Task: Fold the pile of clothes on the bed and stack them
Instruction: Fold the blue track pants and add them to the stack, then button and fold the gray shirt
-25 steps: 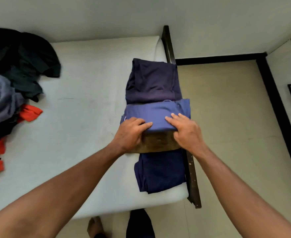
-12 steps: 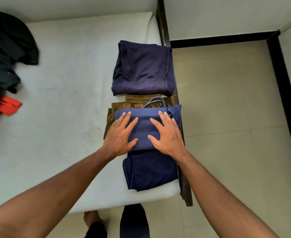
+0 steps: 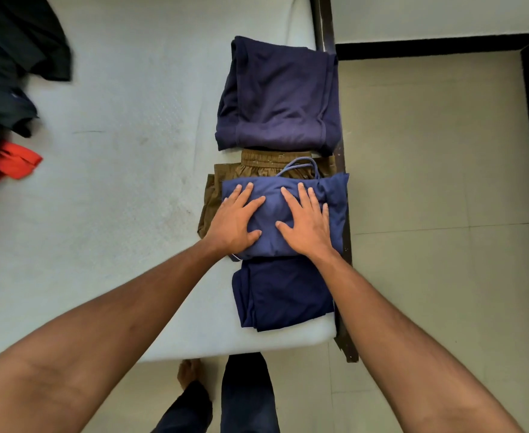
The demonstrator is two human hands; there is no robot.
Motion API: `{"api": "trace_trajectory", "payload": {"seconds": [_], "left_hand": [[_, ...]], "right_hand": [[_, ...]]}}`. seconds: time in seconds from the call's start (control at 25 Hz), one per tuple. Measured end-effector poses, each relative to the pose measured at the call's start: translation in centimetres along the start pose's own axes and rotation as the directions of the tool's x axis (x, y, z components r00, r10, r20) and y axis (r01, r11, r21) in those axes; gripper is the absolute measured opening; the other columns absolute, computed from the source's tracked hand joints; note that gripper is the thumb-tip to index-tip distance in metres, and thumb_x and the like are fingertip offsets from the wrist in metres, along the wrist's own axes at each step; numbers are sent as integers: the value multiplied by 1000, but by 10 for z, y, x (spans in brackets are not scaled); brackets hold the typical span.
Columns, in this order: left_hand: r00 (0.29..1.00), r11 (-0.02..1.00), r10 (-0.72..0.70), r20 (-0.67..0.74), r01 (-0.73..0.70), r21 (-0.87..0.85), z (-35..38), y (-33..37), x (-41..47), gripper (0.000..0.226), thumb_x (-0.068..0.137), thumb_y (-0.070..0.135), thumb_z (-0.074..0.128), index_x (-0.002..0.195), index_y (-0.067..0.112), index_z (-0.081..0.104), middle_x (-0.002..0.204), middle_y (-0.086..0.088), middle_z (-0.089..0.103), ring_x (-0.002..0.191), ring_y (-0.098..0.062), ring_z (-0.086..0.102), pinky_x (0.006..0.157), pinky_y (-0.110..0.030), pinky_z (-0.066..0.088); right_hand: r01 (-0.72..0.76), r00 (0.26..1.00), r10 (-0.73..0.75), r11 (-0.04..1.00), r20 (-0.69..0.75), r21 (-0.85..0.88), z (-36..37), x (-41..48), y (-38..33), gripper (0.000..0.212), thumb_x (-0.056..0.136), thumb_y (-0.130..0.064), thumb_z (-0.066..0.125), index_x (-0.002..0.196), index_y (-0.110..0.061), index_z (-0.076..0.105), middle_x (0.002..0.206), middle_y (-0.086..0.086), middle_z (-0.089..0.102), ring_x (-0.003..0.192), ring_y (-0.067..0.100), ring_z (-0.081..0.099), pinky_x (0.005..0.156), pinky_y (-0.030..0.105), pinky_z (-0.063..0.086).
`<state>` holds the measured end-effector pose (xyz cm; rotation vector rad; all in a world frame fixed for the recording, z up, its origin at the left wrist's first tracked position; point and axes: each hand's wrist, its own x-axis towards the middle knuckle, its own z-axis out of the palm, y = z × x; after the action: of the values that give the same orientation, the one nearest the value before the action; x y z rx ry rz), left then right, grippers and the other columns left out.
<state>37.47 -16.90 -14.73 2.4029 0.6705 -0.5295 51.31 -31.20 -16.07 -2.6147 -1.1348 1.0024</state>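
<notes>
Head view: left hand (image 3: 235,223) and right hand (image 3: 308,226) press flat on one blue garment (image 3: 270,210).

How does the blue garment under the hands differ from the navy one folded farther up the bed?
The blue garment is lighter; the navy garment is darker. The blue garment lies on brown shorts; the navy garment lies on the mattress. The left hand and right hand press flat on the blue garment; neither touches the navy garment. Both are folded, by the bed's right edge.
</notes>
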Motion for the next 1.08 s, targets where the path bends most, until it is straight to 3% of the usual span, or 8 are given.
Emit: {"api": "trace_trajectory", "payload": {"seconds": [0.16,0.36,0.52,0.72,0.84,0.92,1.0,1.08], "left_hand": [[993,937,-119,-21,105,-334,-36,-14,-25,49,91,23,70,138,18,56,154,-7,43,141,-25,41,113,-36,35],[947,827,-319,-43,256,-501,-63,-118,-104,30,92,20,69,123,18,67,122,-1,68,114,-19,62,94,-27,46],[871,748,-490,-45,394,-534,-68,-239,-186,28,92,17,69,120,17,69,123,-2,67,115,-17,61,92,-22,41],[738,638,-660,-139,453,-623,-84,-394,-279,22,90,11,67,111,16,71,111,-4,69,105,-23,64,90,-30,46],[654,662,-699,-290,437,-609,-107,-475,-324,33,81,19,61,111,11,72,103,-8,71,95,-27,65,90,-34,49],[628,690,-691,-357,427,-584,-127,-514,-349,35,81,19,63,114,11,72,103,-8,73,97,-28,68,87,-30,49],[644,797,-592,-485,380,-469,-147,-533,-360,30,81,22,65,109,14,73,92,-6,73,88,-28,70,78,-33,53],[609,893,-449,-654,306,-329,-166,-539,-360,24,80,24,69,103,15,70,86,-2,68,81,-25,65,71,-36,54]], "right_hand": [[-104,980,169,884,-103,456,-24,0,-31,42,95,-32,67,135,-25,62,147,2,54,138,21,47,113,41,41],[-205,964,261,628,45,751,-16,-9,-141,10,96,-27,64,101,-31,72,104,-7,73,102,15,67,92,36,55],[-202,978,114,735,176,647,49,-11,-241,12,76,-41,65,83,-34,73,89,-5,76,90,20,72,90,48,58],[-103,974,-5,882,227,459,120,5,-394,14,91,-24,67,102,-29,75,92,-5,74,85,15,68,83,32,53],[72,984,-138,888,113,454,160,39,-498,31,87,-17,74,118,-21,71,102,1,69,93,22,68,90,36,54],[304,953,-260,843,-158,444,176,60,-572,63,83,-24,78,141,-13,55,127,8,59,116,30,60,99,40,50],[494,847,-347,794,-403,353,171,80,-641,81,83,-38,78,151,-13,42,148,14,46,136,33,46,113,45,40],[484,820,-367,854,-440,189,155,97,-695,87,82,-52,74,155,-23,36,158,11,37,142,32,39,112,46,36]]}}
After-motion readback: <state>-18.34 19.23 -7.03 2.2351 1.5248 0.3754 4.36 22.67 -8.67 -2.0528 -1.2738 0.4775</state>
